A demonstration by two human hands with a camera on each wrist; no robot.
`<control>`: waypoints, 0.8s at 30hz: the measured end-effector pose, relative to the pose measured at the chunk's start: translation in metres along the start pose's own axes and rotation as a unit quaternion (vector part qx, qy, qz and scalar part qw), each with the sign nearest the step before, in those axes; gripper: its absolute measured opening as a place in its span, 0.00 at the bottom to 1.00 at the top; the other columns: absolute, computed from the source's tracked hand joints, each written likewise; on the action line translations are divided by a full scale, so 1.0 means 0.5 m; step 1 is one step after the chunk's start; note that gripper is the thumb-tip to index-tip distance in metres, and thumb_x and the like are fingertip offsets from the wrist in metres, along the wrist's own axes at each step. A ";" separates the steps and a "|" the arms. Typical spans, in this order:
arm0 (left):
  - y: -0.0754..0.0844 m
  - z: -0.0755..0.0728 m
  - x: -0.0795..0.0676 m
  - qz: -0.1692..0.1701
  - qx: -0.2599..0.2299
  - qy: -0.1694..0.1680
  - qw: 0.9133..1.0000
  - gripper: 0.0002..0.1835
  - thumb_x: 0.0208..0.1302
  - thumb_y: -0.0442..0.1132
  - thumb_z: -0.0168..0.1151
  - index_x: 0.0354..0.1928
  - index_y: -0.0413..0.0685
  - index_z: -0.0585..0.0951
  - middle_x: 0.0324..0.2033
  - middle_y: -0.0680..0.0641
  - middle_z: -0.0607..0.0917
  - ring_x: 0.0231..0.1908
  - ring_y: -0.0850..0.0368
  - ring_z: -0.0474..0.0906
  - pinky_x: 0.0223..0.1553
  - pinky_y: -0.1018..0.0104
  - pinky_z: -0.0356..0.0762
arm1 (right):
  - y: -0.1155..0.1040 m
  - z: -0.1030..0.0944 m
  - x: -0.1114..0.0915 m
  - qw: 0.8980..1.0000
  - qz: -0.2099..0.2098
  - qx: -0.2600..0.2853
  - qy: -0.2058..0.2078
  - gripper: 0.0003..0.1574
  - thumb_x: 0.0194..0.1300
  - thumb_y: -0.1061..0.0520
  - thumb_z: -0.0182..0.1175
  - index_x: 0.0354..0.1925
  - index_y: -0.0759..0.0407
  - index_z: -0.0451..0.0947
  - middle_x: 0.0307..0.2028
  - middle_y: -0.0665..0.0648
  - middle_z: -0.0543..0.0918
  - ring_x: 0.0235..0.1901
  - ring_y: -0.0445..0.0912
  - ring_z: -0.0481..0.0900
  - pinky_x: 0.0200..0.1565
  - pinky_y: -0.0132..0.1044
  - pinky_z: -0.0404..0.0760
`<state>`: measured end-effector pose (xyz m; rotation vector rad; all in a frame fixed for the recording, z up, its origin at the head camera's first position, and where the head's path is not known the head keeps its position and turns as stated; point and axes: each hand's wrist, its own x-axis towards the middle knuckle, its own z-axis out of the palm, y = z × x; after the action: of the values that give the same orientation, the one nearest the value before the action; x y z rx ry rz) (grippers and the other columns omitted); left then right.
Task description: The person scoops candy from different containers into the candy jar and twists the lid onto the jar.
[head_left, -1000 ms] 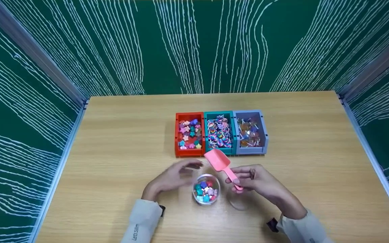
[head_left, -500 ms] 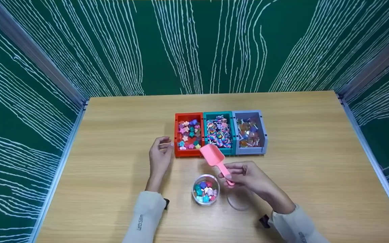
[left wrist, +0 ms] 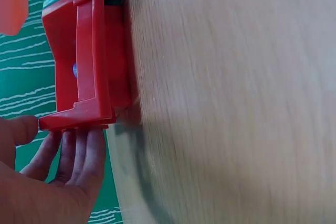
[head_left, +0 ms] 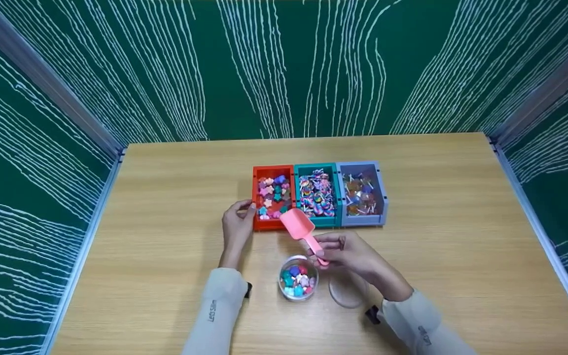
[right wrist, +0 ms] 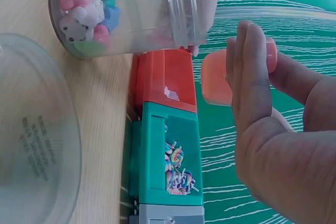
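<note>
My left hand (head_left: pixel 237 227) rests against the outer left side of the red bin (head_left: pixel 255 224); in the left wrist view its fingers (left wrist: pixel 66 156) are fairly straight along the wall, with the thumb at the top edge. A pink scoop (head_left: pixel 298 224) is pinched by its handle in my right hand (head_left: pixel 355 254). Its bowl hangs above the front of the red bin, which holds several star-shaped beads (head_left: pixel 277 191). Below the scoop stands a clear jar (head_left: pixel 281 291) with several colored beads at its bottom. No beads show in the scoop's bowl.
Joined to the red bin are a teal bin (head_left: pixel 338 222) of swirl lollipop pieces and a lavender bin (head_left: pixel 384 212) of small translucent lollipops. A clear round lid (head_left: pixel 348 301) lies right of the jar, under my right forearm. Green walls surround the wooden table (head_left: pixel 175 197).
My left hand has moved from beside the jar up to the red bin's left side. My right hand has carried the scoop left, from in front of the teal bin to the red one.
</note>
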<state>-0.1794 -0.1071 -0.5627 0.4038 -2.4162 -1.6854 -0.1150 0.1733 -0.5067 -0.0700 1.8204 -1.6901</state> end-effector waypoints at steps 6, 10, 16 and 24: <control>0.006 -0.005 0.008 -0.019 0.015 -0.019 1.000 0.13 0.74 0.36 0.65 0.53 0.35 0.88 0.45 0.38 0.89 0.45 0.44 0.84 0.52 0.52 0.83 | -0.005 0.002 0.016 1.000 -0.009 -0.009 -0.007 0.30 0.76 0.68 0.60 0.72 0.72 0.70 0.54 0.69 0.88 0.44 0.48 0.91 0.46 0.37 0.88; 0.013 -0.010 0.012 -0.035 0.015 -0.022 0.999 0.13 0.73 0.36 0.66 0.52 0.35 0.88 0.42 0.38 0.89 0.44 0.46 0.82 0.49 0.57 0.81 | -0.010 0.001 0.025 1.000 -0.008 -0.010 -0.008 0.29 0.76 0.67 0.59 0.72 0.72 0.71 0.54 0.68 0.88 0.42 0.46 0.91 0.46 0.36 0.88; 0.017 -0.008 0.015 -0.027 -0.009 -0.011 1.000 0.10 0.69 0.32 0.68 0.47 0.32 0.89 0.34 0.42 0.89 0.35 0.56 0.81 0.38 0.68 0.77 | -0.010 0.004 0.041 1.000 0.002 -0.005 -0.002 0.29 0.75 0.68 0.60 0.71 0.73 0.71 0.52 0.66 0.89 0.40 0.45 0.90 0.46 0.36 0.88; 0.014 -0.006 0.020 -0.038 -0.021 -0.014 0.999 0.10 0.69 0.32 0.68 0.47 0.33 0.89 0.33 0.42 0.88 0.34 0.56 0.79 0.33 0.70 0.75 | -0.014 0.009 0.062 1.000 0.011 -0.003 0.001 0.28 0.76 0.68 0.60 0.70 0.72 0.73 0.51 0.67 0.89 0.40 0.46 0.91 0.46 0.38 0.89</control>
<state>-0.1886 -0.1106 -0.5553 0.4753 -2.4107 -1.7814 -0.1400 0.1543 -0.5130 -0.0508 1.8217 -1.6688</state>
